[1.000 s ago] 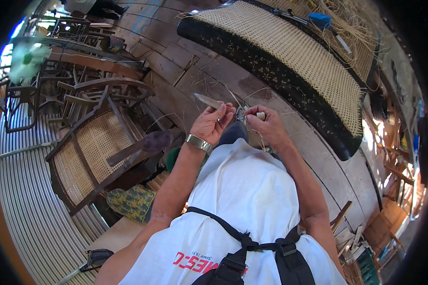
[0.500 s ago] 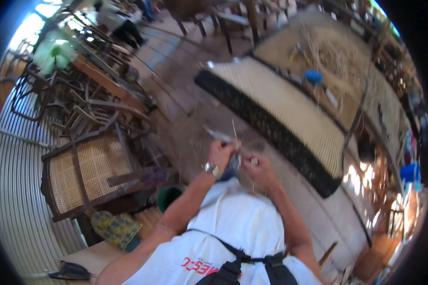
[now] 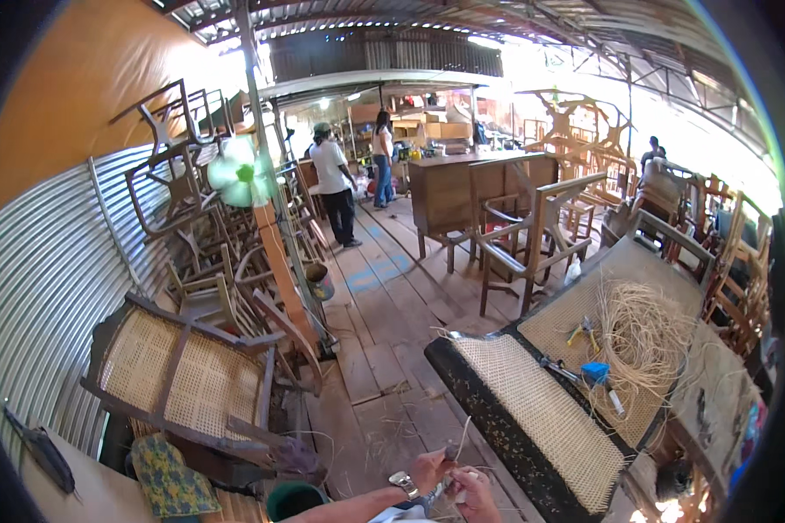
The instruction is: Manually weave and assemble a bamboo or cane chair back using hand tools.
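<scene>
Both hands sit at the very bottom of my view, close together and nearly touching. My left hand [image 3: 429,471], with a metal watch [image 3: 401,480] on its wrist, is curled shut around a thin cane strand [image 3: 462,438] that rises from the fingers and bends off upward. My right hand [image 3: 473,491] is also curled, fingers pressed in toward the left hand, but I cannot tell what it pinches, since the frame edge cuts it off.

Just to the right of the hands lies a dark-framed panel with woven cane [image 3: 541,418], stretching up and away from them. Beyond it, farther right, a second woven panel [image 3: 576,318] carries a loose bundle of cane strands [image 3: 645,340], a blue tool [image 3: 595,372] and yellow-handled pliers [image 3: 577,331].

Directly ahead of the hands the wooden plank floor [image 3: 384,349] is strewn with cane offcuts. To the left of the hands a chair frame with a cane back [image 3: 174,370] leans against stacked chair frames [image 3: 192,218], and a patterned cushion [image 3: 170,479] lies below it. Far ahead, two people [image 3: 333,187] stand near a wooden desk [image 3: 445,187].
</scene>
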A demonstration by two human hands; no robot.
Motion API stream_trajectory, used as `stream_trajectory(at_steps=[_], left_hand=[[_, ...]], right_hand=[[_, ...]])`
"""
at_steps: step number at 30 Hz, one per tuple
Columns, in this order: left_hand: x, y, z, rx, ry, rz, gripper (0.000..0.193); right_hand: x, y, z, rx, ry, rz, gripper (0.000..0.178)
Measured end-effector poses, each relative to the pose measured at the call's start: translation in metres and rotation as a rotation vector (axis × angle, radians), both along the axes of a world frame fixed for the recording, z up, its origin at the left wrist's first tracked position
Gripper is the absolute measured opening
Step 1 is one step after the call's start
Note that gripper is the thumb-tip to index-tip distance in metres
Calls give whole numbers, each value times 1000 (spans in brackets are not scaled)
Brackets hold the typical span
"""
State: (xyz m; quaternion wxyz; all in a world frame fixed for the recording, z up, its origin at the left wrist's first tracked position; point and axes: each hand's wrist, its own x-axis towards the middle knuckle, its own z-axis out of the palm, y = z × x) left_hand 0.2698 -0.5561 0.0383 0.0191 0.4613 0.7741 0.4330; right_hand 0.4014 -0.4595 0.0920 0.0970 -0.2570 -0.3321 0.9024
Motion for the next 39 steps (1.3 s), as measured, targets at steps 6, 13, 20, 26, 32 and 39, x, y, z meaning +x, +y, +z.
stream_trajectory(at_steps=[6,13,20,26,32,39], left_hand=[[-10,3,7,-174,-701,46,20],[-36,23,31,155,-1645,-179,21],[-35,23,30,15,-1820,-171,23],[-23,14,14,60,-1680,-101,24],[12,11,24,-49,-437,54,10],[-12,-21,-58,-224,-1165,83,18]], right_hand=[[25,-15,-95,261,-128,98,13],[16,13,-22,685,-204,7,18],[27,19,-27,573,-242,88,18],[32,4,-50,423,-124,-5,18],[28,2,-25,183,-79,39,12],[-2,48,11,329,91,-31,12]])
